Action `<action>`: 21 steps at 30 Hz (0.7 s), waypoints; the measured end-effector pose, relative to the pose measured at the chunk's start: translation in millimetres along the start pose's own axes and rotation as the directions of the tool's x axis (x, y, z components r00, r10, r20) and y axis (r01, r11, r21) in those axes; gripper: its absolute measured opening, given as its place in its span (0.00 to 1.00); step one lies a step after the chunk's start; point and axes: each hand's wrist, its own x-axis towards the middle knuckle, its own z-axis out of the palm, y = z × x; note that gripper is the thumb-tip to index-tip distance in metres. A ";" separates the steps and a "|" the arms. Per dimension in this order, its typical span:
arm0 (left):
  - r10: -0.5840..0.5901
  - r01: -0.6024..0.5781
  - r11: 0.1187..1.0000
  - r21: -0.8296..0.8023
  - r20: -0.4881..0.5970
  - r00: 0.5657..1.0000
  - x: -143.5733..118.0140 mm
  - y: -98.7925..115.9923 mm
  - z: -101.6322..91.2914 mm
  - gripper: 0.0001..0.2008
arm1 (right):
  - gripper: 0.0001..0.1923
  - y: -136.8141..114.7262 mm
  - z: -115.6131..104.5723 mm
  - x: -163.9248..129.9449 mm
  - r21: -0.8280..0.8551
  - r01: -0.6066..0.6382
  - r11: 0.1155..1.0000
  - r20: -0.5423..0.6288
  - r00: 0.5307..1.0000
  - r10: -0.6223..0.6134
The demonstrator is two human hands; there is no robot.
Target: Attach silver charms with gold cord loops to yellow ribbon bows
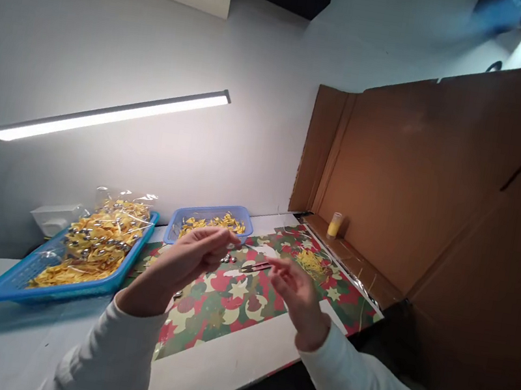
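Note:
My left hand (199,254) is closed in a pinch above the camouflage-patterned sheet. A thin, faint strand seems to run from its fingertips towards my right hand (292,292), though it is too fine to name. My right hand is half curled, thumb and forefinger pressed together; what they hold, if anything, is too small to make out. On the sheet between the hands lie small thread snips (256,267). Some small shiny silver pieces (229,258) rest close to my left fingertips, and another silver piece (177,295) lies below the left wrist.
At the left, a blue basket (129,272) holds yellow pieces and clear bags with silver bits. Another blue basket (249,223) stands at the wall. A yellow thread heap (313,263) and a small container (334,225) are near the cardboard wall (392,176). A lamp (115,116) hangs above.

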 end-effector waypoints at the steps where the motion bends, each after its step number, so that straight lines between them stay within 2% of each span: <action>1: -0.007 0.003 0.994 0.108 0.040 0.999 0.1 -4.1 6.3 0.20 | 0.16 -4.0 7.2 9.5 0.088 -0.004 0.996 0.023 1.000 0.002; 4: -0.012 -0.019 0.929 0.370 0.080 0.997 4.3 -11.0 17.7 0.21 | 0.16 -11.4 20.9 25.5 0.260 -0.009 0.966 0.089 0.996 -0.014; 8: -0.021 -0.019 0.872 0.489 0.076 0.997 9.3 -11.4 25.3 0.21 | 0.13 -11.2 23.8 25.3 0.379 -0.023 0.925 0.081 0.997 -0.009; 12: -0.049 0.038 0.888 0.459 0.011 0.999 4.7 -14.6 38.4 0.21 | 0.20 -8.5 23.5 17.6 0.411 -0.125 0.903 -0.007 0.990 0.140; 14: -0.047 0.060 0.907 0.417 -0.042 0.998 1.8 -18.7 45.3 0.20 | 0.23 -7.1 26.4 12.3 0.464 -0.145 0.874 -0.097 0.972 0.213; 16: -0.050 0.080 0.921 0.382 -0.088 0.995 0.3 -23.1 49.8 0.20 | 0.23 -5.4 30.7 5.7 0.518 -0.153 0.842 -0.164 0.948 0.273; 18: -0.066 0.107 0.930 0.351 -0.125 0.990 -0.3 -26.5 52.1 0.22 | 0.20 -4.6 35.0 -1.7 0.567 -0.226 0.792 -0.140 0.921 0.364; 21: -0.088 0.136 0.931 0.338 -0.153 0.984 -1.7 -28.6 54.5 0.24 | 0.20 -7.4 39.2 -11.4 0.608 -0.349 0.713 -0.036 0.885 0.463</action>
